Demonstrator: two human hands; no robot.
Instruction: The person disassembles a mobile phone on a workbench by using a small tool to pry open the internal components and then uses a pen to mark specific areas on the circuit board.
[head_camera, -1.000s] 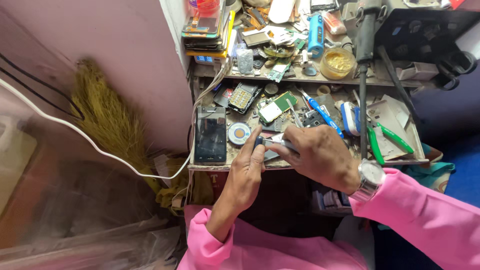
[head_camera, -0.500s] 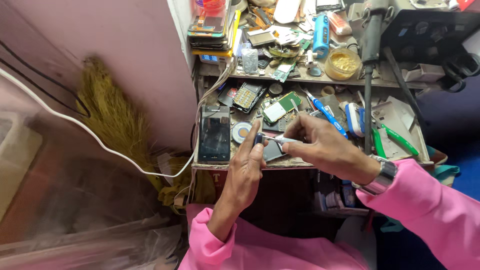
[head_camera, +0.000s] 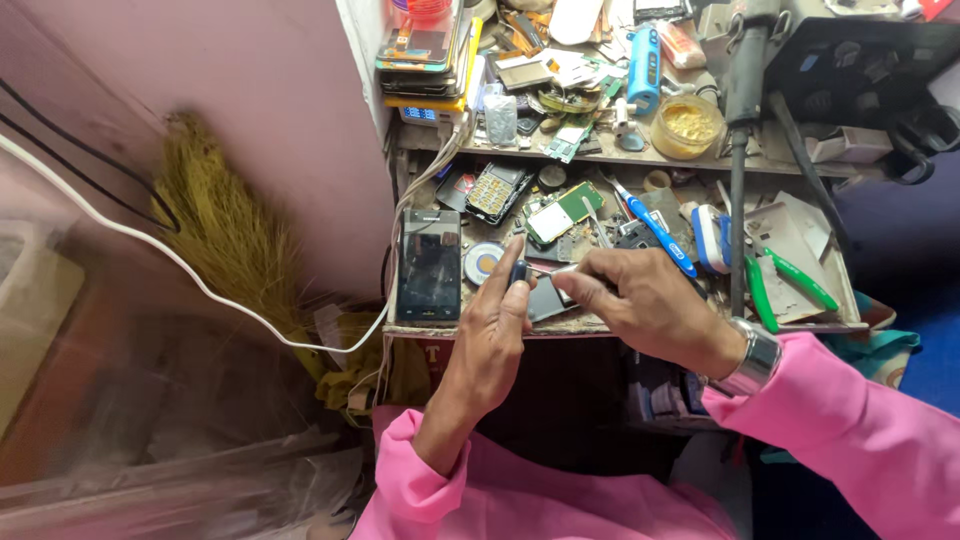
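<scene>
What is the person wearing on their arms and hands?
Both arms wear long bright pink fabric sleeves, bunched at the cuffs. The right hand has a shiny silver metal wristwatch at the wrist. The left hand is bare, with no glove, ring or watch showing.

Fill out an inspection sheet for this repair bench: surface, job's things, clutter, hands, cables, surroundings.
Surface: small workbench, almost fully covered, with a raised shelf behind.
Job's things: small dark device at the front edge, held between both hands.
Clutter: black phone lying flat, green circuit board, blue pen, green-handled pliers, jar of yellow paste, stack of phones.
Hands: left hand steadies the device; right hand pinches a thin tool at it.
Cables: white cable runs from the bench across the wall.
Surroundings: pink wall, straw broom.
</scene>
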